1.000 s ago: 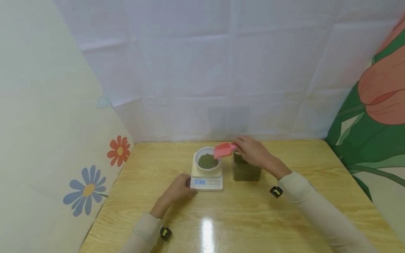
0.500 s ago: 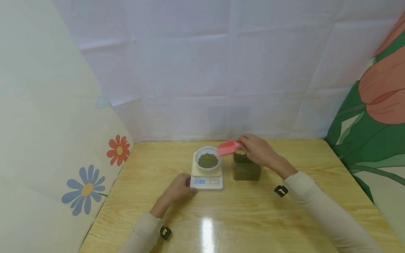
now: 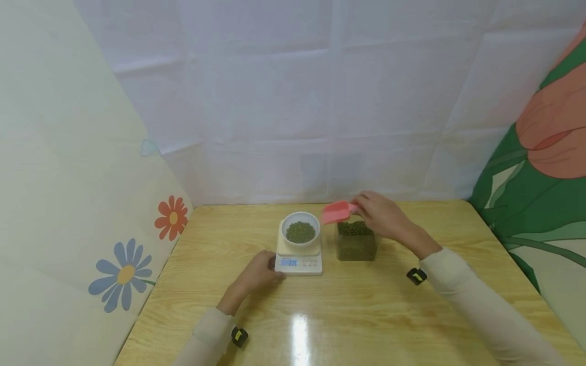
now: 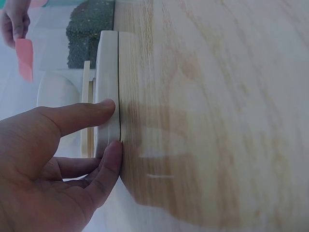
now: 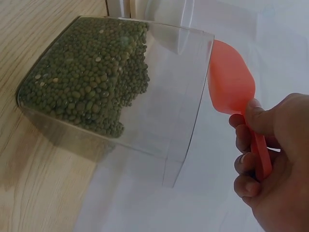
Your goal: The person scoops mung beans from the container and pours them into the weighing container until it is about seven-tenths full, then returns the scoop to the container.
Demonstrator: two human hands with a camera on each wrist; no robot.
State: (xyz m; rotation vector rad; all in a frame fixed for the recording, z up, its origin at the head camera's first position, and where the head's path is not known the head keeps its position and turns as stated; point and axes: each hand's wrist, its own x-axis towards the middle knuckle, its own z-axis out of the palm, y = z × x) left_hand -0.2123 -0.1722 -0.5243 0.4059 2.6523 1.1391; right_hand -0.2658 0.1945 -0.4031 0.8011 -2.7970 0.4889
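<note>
grips the pink plastic scoop (image 3: 336, 212) by its handle with the right hand (image 3: 382, 216), pressing the thumb onto the neck and curling the other fingers round the grip. holds the blade in the air above the wooden table (image 3: 375, 310), pointing left toward the round white bowl (image 3: 300, 217) and, in the head view, between that bowl and the clear square-sided container (image 5: 166, 92). close to the container's open rim in the right wrist view — cannot tell there whether touching or apart.

pinches the near left corner of the white digital kitchen scale (image 3: 299, 271) with the left hand (image 3: 256, 274), laying the thumb against the front side and bending the fingers against the left side, with only a narrow gap between thumb and fingertips. bears the bowl on the cream platform (image 3: 286, 249), heaped inside with green mung beans (image 3: 300, 233). shows a blue-lit display (image 3: 289, 263) at the scale's front left, with digits too small to read surely. has the container on the table to the right of the scale — near but apart — part-filled with more mung beans lying in a slope.

wears cream sleeves (image 3: 471, 300) on both arms, with a black-and-yellow device (image 3: 417, 276) near each wrist. backs the table with a creased white cloth (image 3: 265, 101); flanks it on the left with a red flower (image 3: 173, 218) and a blue flower (image 3: 125, 275) on a pale panel (image 3: 55, 127), and on the right with pink petals (image 3: 558, 122) and green leaves (image 3: 540, 213).
</note>
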